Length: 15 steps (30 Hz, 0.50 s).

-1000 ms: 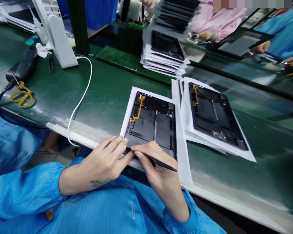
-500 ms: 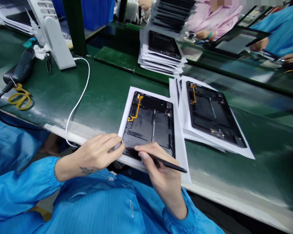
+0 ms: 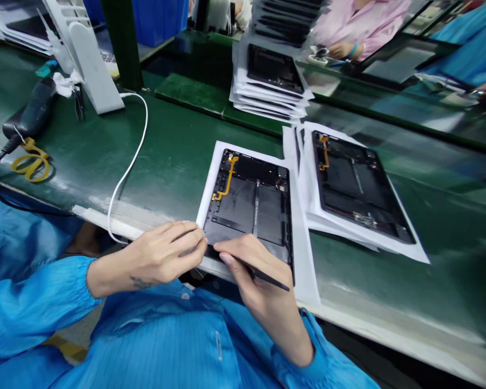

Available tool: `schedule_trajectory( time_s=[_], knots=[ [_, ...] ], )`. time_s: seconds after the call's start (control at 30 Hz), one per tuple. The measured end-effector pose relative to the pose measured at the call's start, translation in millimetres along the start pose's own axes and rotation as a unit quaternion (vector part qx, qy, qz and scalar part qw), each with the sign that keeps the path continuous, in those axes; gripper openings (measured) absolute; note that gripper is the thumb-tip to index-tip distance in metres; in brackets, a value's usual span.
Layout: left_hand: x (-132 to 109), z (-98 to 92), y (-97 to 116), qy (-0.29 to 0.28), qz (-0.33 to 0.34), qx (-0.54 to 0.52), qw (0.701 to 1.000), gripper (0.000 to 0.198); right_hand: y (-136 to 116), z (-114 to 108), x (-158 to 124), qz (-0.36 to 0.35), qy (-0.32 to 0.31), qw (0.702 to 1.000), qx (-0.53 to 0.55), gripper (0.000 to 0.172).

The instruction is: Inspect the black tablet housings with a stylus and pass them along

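Blue antistatic smock at the bench, and there's the opened tablet lying flat on a white paper sheet, its yellow flex cable facing up! The left hand sits curled at the tablet's near edge, gripping or only steadying, I can't tell from here. The right hand pinches a slim black stylus down by that same edge, tip hidden under the fingers. At three o'clock, a second opened tablet on paper; at one o'clock, a paper-interleaved stack of tablets; at nine o'clock, yellow-handled scissors.
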State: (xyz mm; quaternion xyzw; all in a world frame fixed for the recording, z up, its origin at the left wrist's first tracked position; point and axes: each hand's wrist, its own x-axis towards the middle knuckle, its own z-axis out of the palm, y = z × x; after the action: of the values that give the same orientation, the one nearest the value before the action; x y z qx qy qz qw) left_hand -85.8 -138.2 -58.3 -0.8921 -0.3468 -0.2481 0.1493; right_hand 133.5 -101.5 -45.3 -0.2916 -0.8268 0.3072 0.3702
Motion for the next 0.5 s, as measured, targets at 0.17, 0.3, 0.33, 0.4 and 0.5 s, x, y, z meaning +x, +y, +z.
schedule_trajectory(
  time_s=[0.17, 0.3, 0.33, 0.4, 0.5],
  knots=[
    [-2, -0.3, 1, 0.020, -0.007, -0.012, 1.000, 0.023, 0, -3, -3, -0.009, -0.013, 1.000, -0.006, 0.014],
    [-4, -0.3, 3, 0.007, -0.015, -0.010, 1.000, 0.025, 0, -16, -14, 0.031, 0.020, 0.999, -0.018, 0.016],
    [-4, -0.5, 4, 0.006, -0.016, -0.014, 1.000, 0.026, 0, -19, -17, 0.039, 0.031, 0.998, -0.024, 0.017],
    [-2, -1.0, 4, 0.010, -0.019, -0.015, 1.000, 0.026, -1, -24, -24, 0.045, 0.046, 0.997, -0.038, 0.017],
    [4, -1.9, 5, 0.022, -0.026, -0.001, 0.999, 0.028, -4, -24, -31, 0.035, 0.044, 0.997, -0.052, 0.018]
  ],
)
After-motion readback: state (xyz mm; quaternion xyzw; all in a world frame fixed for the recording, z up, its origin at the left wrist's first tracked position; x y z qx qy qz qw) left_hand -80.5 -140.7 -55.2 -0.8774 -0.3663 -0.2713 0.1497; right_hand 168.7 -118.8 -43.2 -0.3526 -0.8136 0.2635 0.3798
